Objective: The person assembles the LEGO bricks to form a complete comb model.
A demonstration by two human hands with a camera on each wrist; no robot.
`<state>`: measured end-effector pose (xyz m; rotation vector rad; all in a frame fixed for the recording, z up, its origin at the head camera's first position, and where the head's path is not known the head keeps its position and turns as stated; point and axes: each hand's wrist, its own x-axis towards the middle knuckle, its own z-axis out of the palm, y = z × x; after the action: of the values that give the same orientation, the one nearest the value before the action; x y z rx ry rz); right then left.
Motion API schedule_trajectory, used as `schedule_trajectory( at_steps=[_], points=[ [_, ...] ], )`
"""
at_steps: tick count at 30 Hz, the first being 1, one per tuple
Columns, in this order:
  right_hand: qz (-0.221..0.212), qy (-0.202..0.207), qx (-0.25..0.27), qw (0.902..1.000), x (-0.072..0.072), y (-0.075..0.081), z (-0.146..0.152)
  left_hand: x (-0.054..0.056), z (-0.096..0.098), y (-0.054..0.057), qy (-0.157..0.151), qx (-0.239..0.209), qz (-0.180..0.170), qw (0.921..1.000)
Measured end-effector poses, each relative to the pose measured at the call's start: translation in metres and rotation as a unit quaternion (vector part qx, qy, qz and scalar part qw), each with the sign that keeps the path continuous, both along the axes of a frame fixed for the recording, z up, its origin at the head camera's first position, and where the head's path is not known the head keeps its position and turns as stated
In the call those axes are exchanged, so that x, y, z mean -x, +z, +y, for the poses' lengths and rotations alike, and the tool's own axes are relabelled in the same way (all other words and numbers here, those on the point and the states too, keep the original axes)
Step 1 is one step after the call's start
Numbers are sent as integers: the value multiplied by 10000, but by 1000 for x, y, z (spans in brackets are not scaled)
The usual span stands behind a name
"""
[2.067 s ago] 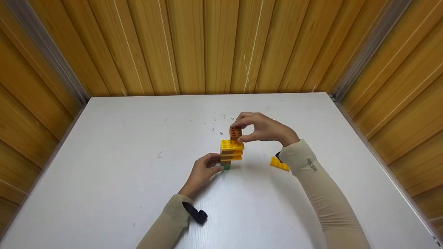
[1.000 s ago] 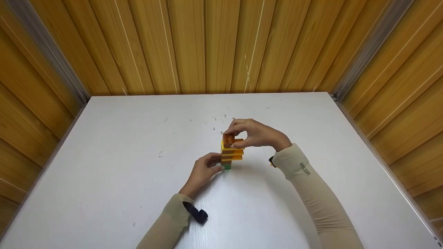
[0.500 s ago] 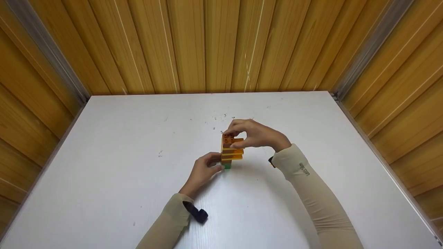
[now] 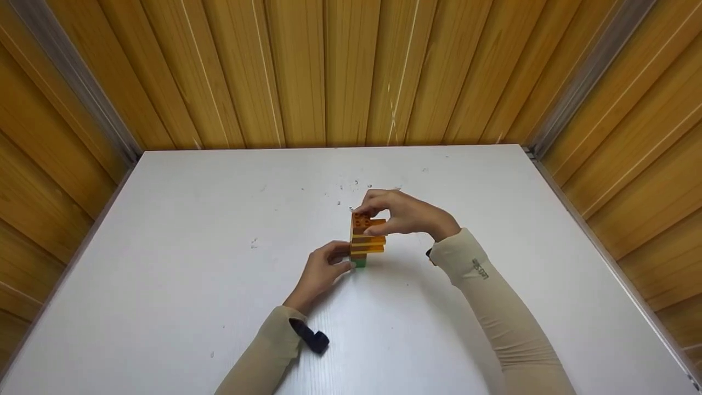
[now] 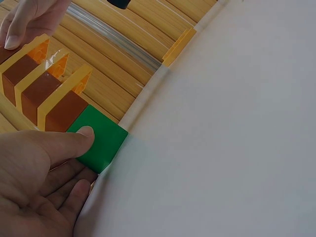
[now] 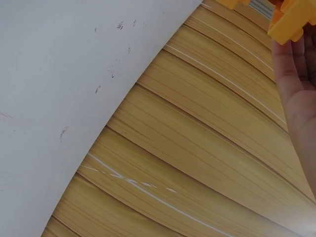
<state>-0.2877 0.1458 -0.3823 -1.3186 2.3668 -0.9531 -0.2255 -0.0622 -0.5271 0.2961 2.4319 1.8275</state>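
Observation:
A tower of building bricks stands upright on the white table in the head view. Its base is a green brick, also large in the left wrist view, where my left hand grips it with the thumb across its face. Brown bricks alternate above it with three yellow plates that jut out to the right. At the top, my right hand pinches a brown brick seated on the uppermost plate. The right wrist view catches only yellow plate ends above the fingers.
A loose yellow plate lies on the table in the left wrist view; in the head view the right wrist hides nearly all of it. Wood-patterned walls rise behind and at both sides of the table.
My right hand has lowered the brown brick and shifted it left onto the top yellow plate, its wrist now covering the loose plate. The last half second shows hardly any movement. The left hand stays put.

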Motion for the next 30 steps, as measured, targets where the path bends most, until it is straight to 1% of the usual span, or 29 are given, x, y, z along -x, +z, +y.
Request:
schedule_trajectory(
  at_steps=[11, 16, 23, 30],
  points=[
    [11, -81, 25, 10000, 0, -3, -1, 0, 0, 2, -2, 79, -15, 10000],
    [-100, -111, 79, 9999, 0, -5, -1, 0, -1, 0, -31, 25, 28, 10000],
    [-148, -151, 57, 9998, -1, -6, -2, -2, -1, -2, 22, 61, -56, 10000],
    [-133, -162, 86, 9997, -1, -6, -1, 0, -1, 0, -9, 82, -3, 10000]
  ],
)
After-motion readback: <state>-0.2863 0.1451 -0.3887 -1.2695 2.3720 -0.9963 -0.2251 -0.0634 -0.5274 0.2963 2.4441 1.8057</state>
